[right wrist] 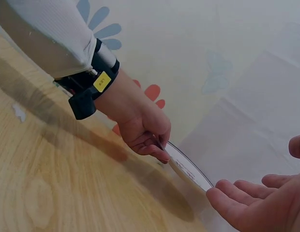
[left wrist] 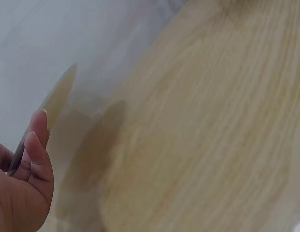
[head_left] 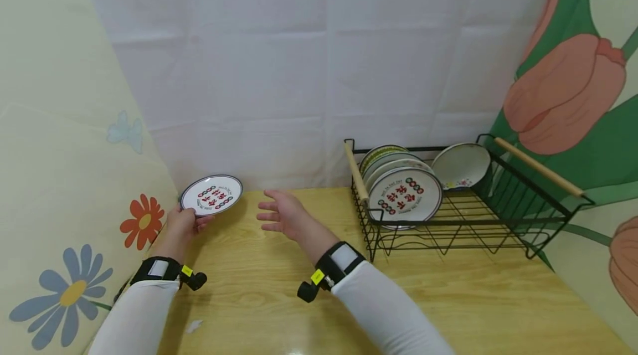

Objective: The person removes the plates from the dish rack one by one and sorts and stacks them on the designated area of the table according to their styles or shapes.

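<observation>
My left hand [head_left: 180,226] pinches the near-left rim of a white plate [head_left: 211,195] with red lettering and a dark edge line, thumb on top and fingers beneath. The plate is tilted and held above the wooden table, its shadow falling below it. In the left wrist view the same plate [left wrist: 61,94] appears almost edge-on. To the right of the plate, my right hand [head_left: 286,215] reaches with its fingers spread and nothing in them. In the right wrist view that hand [right wrist: 266,203] overlaps the plate's far edge.
A black wire dish rack [head_left: 468,223] with wooden handles stands at the right. Several plates [head_left: 406,198] lean upright in its left end, and a white bowl-like dish [head_left: 461,165] leans at the back. A white cloth [head_left: 249,67] hangs behind the wooden table [head_left: 259,288].
</observation>
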`<state>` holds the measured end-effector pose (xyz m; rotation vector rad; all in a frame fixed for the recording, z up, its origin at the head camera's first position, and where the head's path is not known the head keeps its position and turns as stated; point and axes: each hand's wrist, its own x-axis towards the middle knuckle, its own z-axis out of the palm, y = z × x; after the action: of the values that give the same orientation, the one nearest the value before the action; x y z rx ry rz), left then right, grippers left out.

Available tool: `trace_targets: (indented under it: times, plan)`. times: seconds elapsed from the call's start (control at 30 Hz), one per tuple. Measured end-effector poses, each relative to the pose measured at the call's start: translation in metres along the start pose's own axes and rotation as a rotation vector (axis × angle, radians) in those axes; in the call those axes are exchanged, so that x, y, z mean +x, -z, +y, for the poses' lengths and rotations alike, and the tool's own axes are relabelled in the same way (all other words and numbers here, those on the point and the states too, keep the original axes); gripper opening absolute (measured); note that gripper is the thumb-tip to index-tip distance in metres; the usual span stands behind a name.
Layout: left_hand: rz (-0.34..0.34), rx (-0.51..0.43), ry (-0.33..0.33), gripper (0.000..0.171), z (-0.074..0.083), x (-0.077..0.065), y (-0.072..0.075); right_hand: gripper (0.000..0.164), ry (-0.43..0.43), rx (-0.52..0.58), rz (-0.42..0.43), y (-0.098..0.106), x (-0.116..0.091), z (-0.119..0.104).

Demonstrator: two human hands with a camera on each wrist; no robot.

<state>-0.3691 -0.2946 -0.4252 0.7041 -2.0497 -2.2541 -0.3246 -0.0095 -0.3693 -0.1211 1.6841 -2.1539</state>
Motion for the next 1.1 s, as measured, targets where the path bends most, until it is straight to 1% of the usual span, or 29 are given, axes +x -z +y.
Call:
trace_targets:
  times: [0.13,0.3,0.5,0.7,0.93,1.1]
  plan:
    - [0.035,0.015,0.017,0.056,-0.013,0.004,0.005,0.061,-0.037,-0.006,-0.011,-0.003,0.002,0.020]
    - [0.060,0.028,0.037,0.057,-0.020,0.007,0.008,0.062,-0.077,-0.010,-0.009,-0.008,0.001,0.042]
    - [0.082,0.046,0.052,0.057,-0.027,0.011,0.010,0.062,-0.110,-0.001,-0.022,-0.012,-0.001,0.062]
    - [0.094,0.078,0.051,0.060,-0.031,0.011,0.009,0.063,-0.117,0.002,-0.026,-0.012,-0.001,0.073]
    - [0.097,0.106,0.075,0.058,-0.032,0.012,0.010,0.061,-0.122,0.020,-0.023,-0.013,-0.002,0.079]
    - [0.088,0.119,0.063,0.057,-0.031,0.010,0.010,0.061,-0.113,0.012,-0.032,-0.013,-0.003,0.081]
